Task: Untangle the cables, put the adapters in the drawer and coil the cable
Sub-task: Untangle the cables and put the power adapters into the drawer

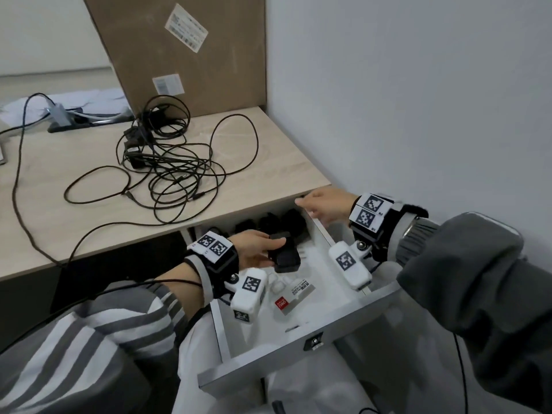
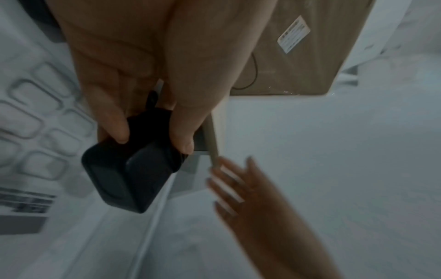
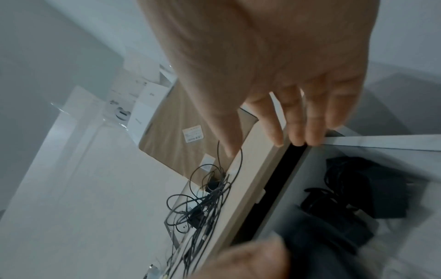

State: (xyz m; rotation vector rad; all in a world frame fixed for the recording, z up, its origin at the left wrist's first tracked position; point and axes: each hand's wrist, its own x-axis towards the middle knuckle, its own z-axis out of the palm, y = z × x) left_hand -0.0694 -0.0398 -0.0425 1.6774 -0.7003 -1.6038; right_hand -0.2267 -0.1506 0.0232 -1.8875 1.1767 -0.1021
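Two hands reach into the open white metal drawer [image 1: 301, 351] under the pale wooden desk [image 1: 263, 162]: the left hand [image 1: 254, 249] curls thumb and fingers round a black block-shaped power adapter [image 1: 286, 256], holding it over the drawer's middle. The right hand [image 1: 324, 204], fingers fairly straight, appears to rest its fingertips [image 3: 296, 139] at the desk's front edge, though blur hides the contact. More black adapters [image 1: 276, 224] lie at the drawer's back, and the tangled black cables [image 1: 170, 162] lie on the desk.

even soft daylight, dim blurred wrist views, wide-angle edge distortion
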